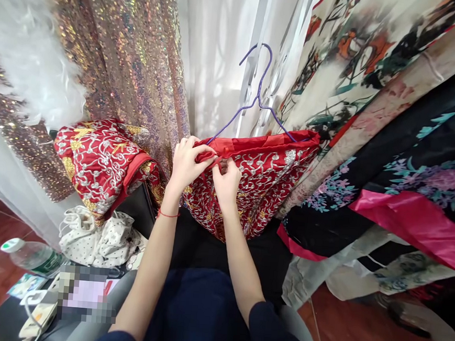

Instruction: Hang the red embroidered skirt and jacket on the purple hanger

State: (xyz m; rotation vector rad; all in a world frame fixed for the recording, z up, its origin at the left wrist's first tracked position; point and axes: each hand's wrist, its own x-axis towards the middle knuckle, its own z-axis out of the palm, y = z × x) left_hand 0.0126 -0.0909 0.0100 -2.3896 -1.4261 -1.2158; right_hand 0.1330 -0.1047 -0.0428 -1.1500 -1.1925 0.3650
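A red embroidered garment [266,179] with silver and gold scrollwork hangs in front of me, its plain red edge uppermost. The purple wire hanger [258,95] rises out of that edge, its hook free at the top. My left hand [191,162] pinches the edge near its left end. Close beside it, my right hand [225,181] grips the same edge between thumb and fingers. The fingertips of both hands nearly meet, and the cloth there is bunched. A second red embroidered piece [98,157] lies folded to the left.
Sequined cloth [123,41] and white feathers [32,45] hang at left. Painted fabric [351,49] and black floral garments [428,170] hang at right. A dotted white bag [96,236], a plastic bottle [34,256] and a power strip [38,316] are at lower left.
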